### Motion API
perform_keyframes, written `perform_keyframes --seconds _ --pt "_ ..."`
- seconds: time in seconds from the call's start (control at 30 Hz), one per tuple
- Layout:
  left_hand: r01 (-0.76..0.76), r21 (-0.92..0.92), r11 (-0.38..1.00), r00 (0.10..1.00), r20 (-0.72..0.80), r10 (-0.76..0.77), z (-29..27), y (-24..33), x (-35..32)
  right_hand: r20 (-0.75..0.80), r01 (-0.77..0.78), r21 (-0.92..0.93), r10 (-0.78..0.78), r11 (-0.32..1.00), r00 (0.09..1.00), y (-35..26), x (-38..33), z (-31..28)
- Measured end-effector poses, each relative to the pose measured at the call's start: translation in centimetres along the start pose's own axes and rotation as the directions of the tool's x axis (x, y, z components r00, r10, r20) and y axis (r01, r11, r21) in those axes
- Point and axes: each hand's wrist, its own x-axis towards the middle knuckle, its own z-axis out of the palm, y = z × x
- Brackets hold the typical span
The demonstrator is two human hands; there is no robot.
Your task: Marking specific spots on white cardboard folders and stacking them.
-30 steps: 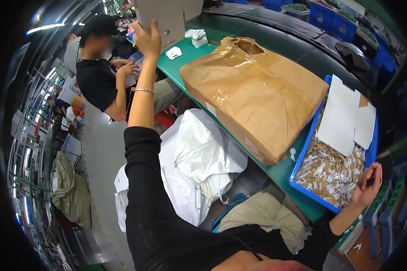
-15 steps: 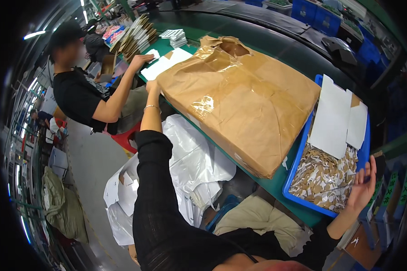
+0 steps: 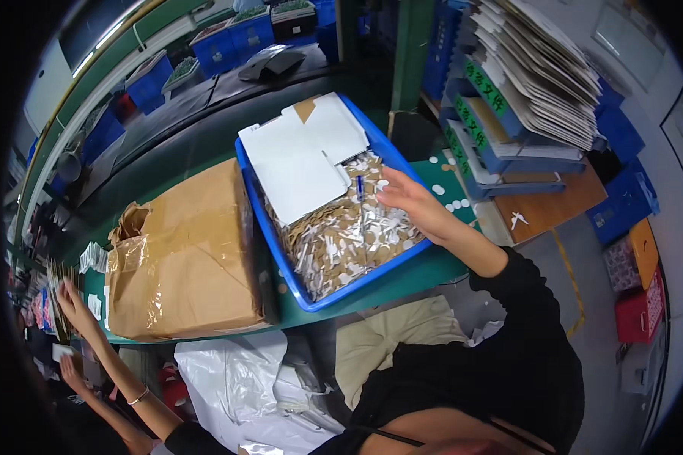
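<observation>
My right hand (image 3: 416, 203) hovers over the right side of a blue tray (image 3: 309, 305), fingers apart with nothing in them. Brown and white paper scraps (image 3: 334, 246) fill the tray, and flat white cardboard pieces (image 3: 300, 155) lie on top at its far left. A thin blue object like a pen (image 3: 360, 188) shows among the scraps, near my fingertips but apart from them. My left hand (image 3: 76, 307), below which a bracelet circles the wrist, reaches far left past a large taped brown carton (image 3: 190, 258). Its fingers look stretched out, close to upright cardboard sheets.
A co-worker's hand (image 3: 72, 375) is just nearer than my left hand. Document trays (image 3: 501, 152) with stacked folders stand at the right, beside white round pieces (image 3: 451, 205) on the green table (image 3: 440, 265). White plastic sheeting (image 3: 228, 379) lies below the table's near edge.
My view has swung to the right, so the carton and tray appear further left. My right hand has moved from the tray's near right edge to above the scraps. My left hand has left the carton's corner.
</observation>
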Motion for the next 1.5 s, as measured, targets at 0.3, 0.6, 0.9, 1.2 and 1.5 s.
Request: perform_keyframes --seconds 0.3,0.6,0.9,1.2,1.5 --pt "0.661 -0.594 0.458 0.344 0.783 0.518 15.6 37.3 -17.0 -0.4 0.603 -0.616 -0.861 0.507 0.314 -14.3 -13.4 -15.8" --pt "0.938 0.172 0.3 -0.244 0.945 0.219 30.9 56.3 -20.7 -0.195 -0.154 0.25 0.206 0.956 0.959 -17.9 -6.6 -43.6" --pt "0.886 -0.136 0.443 -0.149 0.822 0.55 31.4 62.0 -19.9 -0.201 -0.285 -0.175 0.249 0.943 0.947 -20.9 -4.9 -37.5" --pt "0.91 -0.196 0.366 -0.007 0.874 0.486 30.3 62.9 -21.0 -0.338 -0.177 -0.084 0.139 0.981 0.931 -18.7 -3.9 -37.7" --pt "0.899 -0.336 0.28 0.212 0.895 0.392 29.4 64.7 -23.2 -0.524 0.148 0.145 -0.051 0.978 0.85 -17.9 -5.3 -36.4"
